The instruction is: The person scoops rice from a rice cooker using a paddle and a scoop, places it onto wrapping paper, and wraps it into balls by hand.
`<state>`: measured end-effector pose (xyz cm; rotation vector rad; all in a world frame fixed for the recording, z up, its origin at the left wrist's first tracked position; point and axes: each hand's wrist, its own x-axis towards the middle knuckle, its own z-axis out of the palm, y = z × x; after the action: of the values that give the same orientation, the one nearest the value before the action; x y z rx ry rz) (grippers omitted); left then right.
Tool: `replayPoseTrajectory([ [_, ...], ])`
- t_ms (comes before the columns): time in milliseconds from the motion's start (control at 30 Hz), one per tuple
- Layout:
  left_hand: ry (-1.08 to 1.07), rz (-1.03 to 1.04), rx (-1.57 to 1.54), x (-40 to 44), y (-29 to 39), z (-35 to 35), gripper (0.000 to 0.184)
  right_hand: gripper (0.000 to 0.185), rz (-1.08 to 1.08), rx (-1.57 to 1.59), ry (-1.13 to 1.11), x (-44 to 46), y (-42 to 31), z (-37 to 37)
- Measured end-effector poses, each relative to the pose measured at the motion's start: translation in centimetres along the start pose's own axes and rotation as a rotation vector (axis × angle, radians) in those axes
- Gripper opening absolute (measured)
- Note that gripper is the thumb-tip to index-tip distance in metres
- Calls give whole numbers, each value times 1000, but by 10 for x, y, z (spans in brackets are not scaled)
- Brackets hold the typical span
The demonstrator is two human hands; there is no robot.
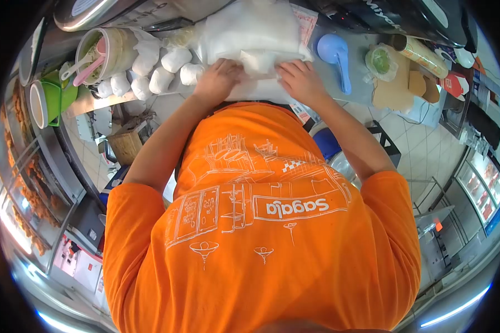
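Observation:
A white wrapped bundle (259, 61) lies across a stack of thin white sheets (253, 30) on the counter in front of me. At the bundle's left end, my left hand (222, 80) has its fingers curled down onto the white wrapping sheet. My right hand (301, 80) grips the same sheet at the other end, fingers bent over its edge. What is inside the bundle is hidden. Several finished-looking white wrapped packets (163, 80) sit to the left of my left hand. A light-blue scoop (332, 50) lies just right of my right hand.
At the left stands a white tub (126, 50) with a pink-handled spoon (90, 71) in it, beside a green container (68, 97). Rightward are a plastic-lined bowl with green contents (379, 60), a printed roll (426, 57) and cardboard pieces (393, 94). Dark appliances line the back.

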<state>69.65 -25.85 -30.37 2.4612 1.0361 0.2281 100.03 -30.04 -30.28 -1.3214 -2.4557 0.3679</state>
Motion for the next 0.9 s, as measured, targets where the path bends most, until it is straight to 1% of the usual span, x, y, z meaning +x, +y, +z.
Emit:
replayPoseTrajectory([
  [33, 3, -3, 27, 2, -2, 2, 27, 21, 3, 2, -6, -3, 1, 3],
  [67, 5, -2, 27, 8, -5, 3, 27, 21, 18, -19, -81, -1, 6, 9],
  [100, -80, -110, -31, 15, -9, 4, 27, 22, 32, -40, -156, 2, 12, 14],
  [133, -167, -217, -90, 23, -11, 1, 26, 22, 32, -39, -155, 12, 15, 15],
  [167, -167, -217, -89, 35, -8, -7, 26, 27, 287, 117, -290, 27, 16, 10],
  [200, -207, -446, -140, 50, -5, -15, 26, 31, 544, 276, -423, 42, 15, 6],
  [233, -242, -673, -190, 65, -2, -21, 26, 31, 545, 273, -420, 55, 17, 3],
  [267, -239, -671, -190, 76, -2, -23, 26, 30, 590, 223, -422, 67, 18, 1],
  [300, -276, -613, -72, 86, -1, -26, 28, 29, 634, 172, -422, 75, 18, 0],
  [333, -308, -553, 48, 93, -3, -27, 30, 29, 632, 167, -415, 80, 21, 3],
  [367, -303, -550, 52, 94, -6, -26, 30, 26, 480, -19, -350, 83, 23, 6],
  [400, -248, -410, 115, 93, -8, -23, 33, 24, 329, -201, -285, 84, 24, 10],
  [433, -196, -271, 177, 90, -10, -20, 35, 24, 331, -202, -281, 87, 20, 5],
  [467, -200, -267, 178, 86, -12, -15, 35, 23, 434, -73, -375, 87, 15, 0],
  [500, -205, -351, 24, 81, -13, -10, 31, 23, 537, 61, -471, 84, 9, -4],
  [533, -211, -434, -130, 76, -12, -5, 27, 23, 544, 67, -473, 75, 4, -3],
  [567, -221, -433, -133, 69, -7, -1, 27, 21, 553, 126, -345, 62, -1, 2],
  [600, -90, -471, -154, 58, 2, 4, 21, 19, 559, 185, -221, 48, -6, 8],
  [633, 42, -511, -176, 47, 13, 6, 16, 19, 564, 191, -232, 34, -12, 18],
  [667, 60, -520, -161, 40, 21, 6, 8, 24, 562, 250, -91, 19, -20, 27],
  [700, 56, -526, -163, 35, 25, 8, 8, 29, 555, 304, 56, 9, -23, 37],
  [733, 109, -534, -219, 30, 27, 12, 9, 29, 553, 306, 52, 4, -29, 38],
  [767, 161, -544, -274, 26, 27, 16, 15, 36, 569, 318, 149, 0, -38, 37],
  [800, 155, -553, -273, 23, 26, 20, 15, 44, 591, 332, 245, -4, -48, 37],
  [833, 184, -477, -242, 19, 27, 23, 21, 44, 598, 340, 236, -7, -55, 33],
  [867, 214, -395, -211, 17, 29, 25, 27, 46, 579, 204, 110, -8, -60, 28],
  [900, 214, -389, -209, 18, 31, 26, 27, 49, 553, 62, -9, -6, -60, 24],
])
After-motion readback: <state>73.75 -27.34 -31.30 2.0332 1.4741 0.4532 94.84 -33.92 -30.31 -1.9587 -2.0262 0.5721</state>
